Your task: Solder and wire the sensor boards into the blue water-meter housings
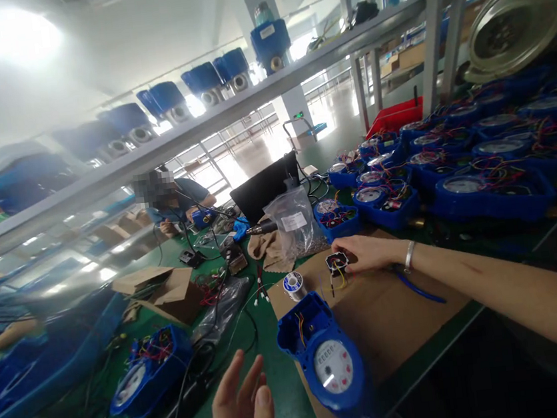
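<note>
Our right hand point(367, 253) closes narrowly on a wired black module point(337, 263) just beyond the blue water meter point(329, 364); our left hand point(243, 404) stands wide and empty beside that meter. We judge that dragging the module could snag its leads on the solder spool point(294, 286), straining them.
</note>
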Demonstrator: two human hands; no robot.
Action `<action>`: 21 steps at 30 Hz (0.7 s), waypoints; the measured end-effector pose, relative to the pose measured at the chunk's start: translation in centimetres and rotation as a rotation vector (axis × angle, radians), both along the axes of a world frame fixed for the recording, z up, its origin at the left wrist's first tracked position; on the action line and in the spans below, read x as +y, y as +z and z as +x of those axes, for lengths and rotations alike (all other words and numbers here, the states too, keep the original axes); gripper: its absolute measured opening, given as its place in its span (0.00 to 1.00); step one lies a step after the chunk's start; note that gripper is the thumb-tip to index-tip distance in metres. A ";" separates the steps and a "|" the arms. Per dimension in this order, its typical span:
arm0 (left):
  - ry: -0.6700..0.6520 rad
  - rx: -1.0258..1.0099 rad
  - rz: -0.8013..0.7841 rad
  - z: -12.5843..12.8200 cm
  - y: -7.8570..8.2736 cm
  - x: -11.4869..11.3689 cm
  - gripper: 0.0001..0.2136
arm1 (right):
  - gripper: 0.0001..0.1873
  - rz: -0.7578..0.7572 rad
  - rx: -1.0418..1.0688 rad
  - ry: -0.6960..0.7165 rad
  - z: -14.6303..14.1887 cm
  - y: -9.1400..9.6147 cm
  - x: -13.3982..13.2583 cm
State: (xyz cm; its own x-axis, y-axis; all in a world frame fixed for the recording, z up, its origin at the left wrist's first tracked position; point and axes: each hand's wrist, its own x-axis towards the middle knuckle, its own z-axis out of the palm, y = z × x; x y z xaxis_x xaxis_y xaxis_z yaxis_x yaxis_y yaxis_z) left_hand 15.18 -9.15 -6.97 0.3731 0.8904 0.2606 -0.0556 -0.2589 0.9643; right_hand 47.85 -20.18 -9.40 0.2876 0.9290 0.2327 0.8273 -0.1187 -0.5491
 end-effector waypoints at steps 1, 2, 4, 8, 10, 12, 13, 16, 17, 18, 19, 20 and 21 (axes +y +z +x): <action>-0.013 -0.009 0.019 0.3 0.7 -0.3 0.21 | 0.14 0.029 0.026 -0.016 0.0 0.8 -0.6; -0.025 -0.011 0.039 0.7 1.5 -0.5 0.21 | 0.14 0.060 0.048 -0.031 0.0 1.7 -1.2; -0.054 0.008 0.091 1.3 3.1 -0.3 0.20 | 0.16 0.127 0.081 -0.050 -0.2 3.7 -2.4; -0.152 0.143 0.350 3.5 6.8 1.4 0.13 | 0.20 0.234 0.115 -0.018 -2.0 7.5 -3.9; -0.272 0.268 0.535 5.1 8.9 2.0 0.11 | 0.19 0.249 0.145 0.040 -3.6 8.8 -3.9; -0.451 0.411 0.702 6.6 10.8 2.1 0.13 | 0.18 0.254 0.181 0.110 -5.4 9.6 -3.4; -0.537 0.473 0.768 7.1 11.6 2.0 0.16 | 0.17 0.257 0.193 0.139 -6.3 9.8 -3.0; -0.698 0.588 0.850 7.8 13.3 1.6 0.16 | 0.19 0.277 0.205 0.178 -8.1 10.0 -1.7; -0.711 0.617 0.859 7.7 13.6 1.6 0.13 | 0.19 0.279 0.212 0.181 -8.5 10.0 -1.1; -0.715 0.645 0.868 7.5 13.7 1.7 0.11 | 0.20 0.278 0.224 0.186 -8.9 9.9 -0.6; -0.710 0.662 0.873 7.2 13.7 2.0 0.09 | 0.20 0.278 0.241 0.192 -9.2 9.8 0.0; -0.696 0.670 0.869 6.8 13.6 2.4 0.09 | 0.20 0.280 0.259 0.197 -9.5 9.7 0.6; -0.682 0.676 0.860 6.5 13.4 2.9 0.09 | 0.20 0.285 0.282 0.204 -9.8 9.6 1.3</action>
